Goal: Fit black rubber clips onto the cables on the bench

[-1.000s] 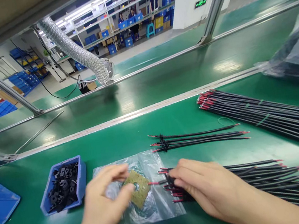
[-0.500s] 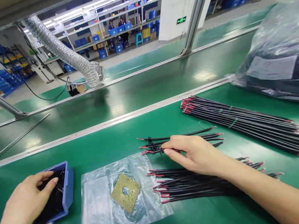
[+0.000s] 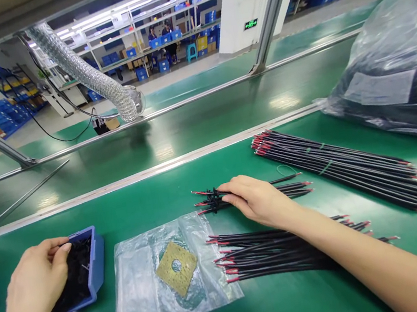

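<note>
My left hand [image 3: 39,280] is at the left side of a blue bin [image 3: 97,262], its thumb and fingers pinched together above the rim. Whatever the pinch holds is hidden. Small black parts [image 3: 76,271] fill the bin. My right hand [image 3: 258,198] is closed on a black cable with red wire ends, lying among a few cables [image 3: 297,186] of the same kind. Black fittings [image 3: 212,198] sit around these cables near their left ends, just left of my fingertips. Closer to me lies a loose group of black cables [image 3: 276,254], partly under my right forearm.
A clear plastic bag [image 3: 139,295] lies between the bin and cables, with a yellowish square pad [image 3: 177,269] on it. A tied cable bundle [image 3: 338,166] and a large plastic bag [image 3: 389,88] are to the right. A silver duct [image 3: 92,79] hangs beyond.
My left thumb and fingers have come together and drawn up from the parts. My right hand has moved slightly away from me and left, bringing its cable's fitting in beside the others.
</note>
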Available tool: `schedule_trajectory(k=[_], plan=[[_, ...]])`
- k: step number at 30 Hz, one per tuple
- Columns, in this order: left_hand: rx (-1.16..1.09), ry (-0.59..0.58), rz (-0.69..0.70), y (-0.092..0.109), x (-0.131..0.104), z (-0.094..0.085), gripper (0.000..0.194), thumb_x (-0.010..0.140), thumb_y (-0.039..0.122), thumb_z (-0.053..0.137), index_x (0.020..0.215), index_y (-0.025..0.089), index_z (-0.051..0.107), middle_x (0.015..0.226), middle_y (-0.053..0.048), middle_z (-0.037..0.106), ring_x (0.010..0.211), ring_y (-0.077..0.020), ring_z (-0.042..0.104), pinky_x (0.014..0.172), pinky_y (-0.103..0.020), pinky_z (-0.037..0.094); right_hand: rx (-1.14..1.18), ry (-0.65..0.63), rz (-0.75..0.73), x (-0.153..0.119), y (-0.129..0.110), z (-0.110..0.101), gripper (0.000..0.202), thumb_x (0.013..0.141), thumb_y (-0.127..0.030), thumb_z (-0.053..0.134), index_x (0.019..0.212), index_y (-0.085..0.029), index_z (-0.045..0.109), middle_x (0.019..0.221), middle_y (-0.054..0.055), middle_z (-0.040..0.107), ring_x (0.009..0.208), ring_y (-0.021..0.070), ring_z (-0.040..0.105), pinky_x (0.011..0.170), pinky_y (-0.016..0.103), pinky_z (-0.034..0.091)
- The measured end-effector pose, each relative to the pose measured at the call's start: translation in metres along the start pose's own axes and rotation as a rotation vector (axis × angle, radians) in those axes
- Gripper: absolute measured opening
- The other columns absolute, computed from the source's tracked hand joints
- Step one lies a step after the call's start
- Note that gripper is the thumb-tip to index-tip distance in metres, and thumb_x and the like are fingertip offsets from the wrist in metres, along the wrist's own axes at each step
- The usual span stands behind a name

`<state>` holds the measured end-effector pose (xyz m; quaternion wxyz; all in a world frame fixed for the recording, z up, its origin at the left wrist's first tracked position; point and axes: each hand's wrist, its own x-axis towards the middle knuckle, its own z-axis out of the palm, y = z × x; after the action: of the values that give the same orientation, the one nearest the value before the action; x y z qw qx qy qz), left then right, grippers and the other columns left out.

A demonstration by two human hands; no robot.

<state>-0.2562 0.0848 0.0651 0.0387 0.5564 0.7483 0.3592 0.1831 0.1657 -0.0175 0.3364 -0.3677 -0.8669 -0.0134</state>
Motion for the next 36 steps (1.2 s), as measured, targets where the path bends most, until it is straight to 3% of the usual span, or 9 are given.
schedule_trajectory(k=[3, 5, 7, 11, 16, 23, 26, 31, 36], plan=[[0.057, 0.079, -0.042, 0.022, -0.007, 0.008, 0.011, 0.073, 0.031, 0.070, 0.075, 0.020, 0.067, 0.063, 0.001, 0.064, 0.057, -0.0187, 0.060, 0.052, -0.027, 0.043, 0.022, 0.032, -0.008, 0.001, -0.004, -0.002, 0.017, 0.097, -0.019, 0.048, 0.101, -0.014, 0.064, 0.088, 0.008, 0.071, 0.079, 0.0192, 0.066, 0.071, 0.032, 0.055], [-0.357, 0.074, -0.152, 0.049, -0.023, 0.022, 0.018, 0.071, 0.029, 0.073, 0.082, 0.021, 0.061, 0.077, 0.001, 0.067, 0.063, -0.0168, 0.062, 0.057, -0.026, 0.049, 0.047, 0.060, -0.030, 0.002, -0.013, -0.006, 0.015, 0.096, -0.018, 0.049, 0.101, -0.015, 0.064, 0.088, 0.007, 0.071, 0.079, 0.0179, 0.066, 0.071, 0.030, 0.055], [-0.852, -0.211, -0.312, 0.082, -0.048, 0.041, 0.022, 0.069, 0.030, 0.075, 0.079, 0.019, 0.059, 0.085, 0.000, 0.067, 0.061, -0.0132, 0.059, 0.051, -0.023, 0.047, 0.079, 0.087, -0.070, 0.002, -0.028, -0.012, 0.015, 0.096, -0.017, 0.049, 0.100, -0.015, 0.063, 0.084, 0.006, 0.070, 0.076, 0.0164, 0.064, 0.069, 0.028, 0.053], [-1.116, -0.887, -0.573, 0.132, -0.102, 0.083, 0.029, 0.076, 0.040, 0.074, 0.093, 0.017, 0.066, 0.067, 0.003, 0.049, 0.046, -0.0053, 0.032, 0.037, -0.016, 0.024, 0.101, 0.153, -0.201, -0.002, -0.066, -0.023, 0.015, 0.093, -0.011, 0.050, 0.102, -0.013, 0.062, 0.072, 0.004, 0.065, 0.063, 0.0145, 0.054, 0.058, 0.027, 0.046], [-0.876, -0.637, -0.120, 0.140, -0.132, 0.107, 0.029, 0.074, 0.042, 0.080, 0.092, 0.019, 0.075, 0.071, 0.000, 0.055, 0.065, -0.0105, 0.049, 0.060, -0.021, 0.041, 0.127, 0.137, -0.319, -0.012, -0.090, -0.027, 0.016, 0.092, -0.010, 0.050, 0.102, -0.009, 0.062, 0.066, 0.003, 0.058, 0.059, 0.0160, 0.045, 0.053, 0.030, 0.038], [-0.714, -0.308, 0.423, 0.132, -0.134, 0.108, 0.017, 0.079, 0.021, 0.077, 0.096, 0.023, 0.075, 0.064, 0.002, 0.059, 0.057, -0.0095, 0.051, 0.054, -0.019, 0.040, 0.332, 0.007, -0.209, -0.016, -0.100, -0.028, 0.016, 0.093, -0.008, 0.046, 0.091, -0.013, 0.062, 0.065, 0.001, 0.051, 0.060, 0.0146, 0.039, 0.053, 0.029, 0.032], [-0.705, -0.407, 0.297, 0.132, -0.133, 0.108, 0.019, 0.078, 0.022, 0.078, 0.096, 0.024, 0.074, 0.068, 0.002, 0.057, 0.059, -0.0096, 0.051, 0.055, -0.020, 0.040, 0.299, 0.000, -0.213, -0.012, -0.094, -0.033, 0.020, 0.095, -0.009, 0.044, 0.090, -0.014, 0.063, 0.064, 0.000, 0.051, 0.058, 0.0142, 0.040, 0.052, 0.028, 0.032], [-0.967, -0.687, -0.295, 0.127, -0.123, 0.103, 0.034, 0.079, 0.038, 0.076, 0.105, 0.024, 0.059, 0.082, 0.003, 0.054, 0.060, -0.0078, 0.049, 0.055, -0.020, 0.042, -0.065, 0.060, -0.129, 0.002, -0.045, -0.030, 0.021, 0.097, -0.015, 0.046, 0.100, -0.015, 0.067, 0.078, 0.005, 0.064, 0.070, 0.0161, 0.051, 0.064, 0.029, 0.040], [-1.057, -0.800, -0.433, 0.117, -0.114, 0.095, 0.023, 0.088, 0.036, 0.068, 0.100, 0.019, 0.060, 0.098, -0.005, 0.066, 0.084, -0.0131, 0.062, 0.080, -0.025, 0.049, -0.224, -0.120, 0.060, 0.010, -0.001, -0.003, 0.023, 0.096, -0.022, 0.050, 0.097, -0.018, 0.072, 0.078, 0.006, 0.065, 0.073, 0.0191, 0.055, 0.064, 0.032, 0.038]])
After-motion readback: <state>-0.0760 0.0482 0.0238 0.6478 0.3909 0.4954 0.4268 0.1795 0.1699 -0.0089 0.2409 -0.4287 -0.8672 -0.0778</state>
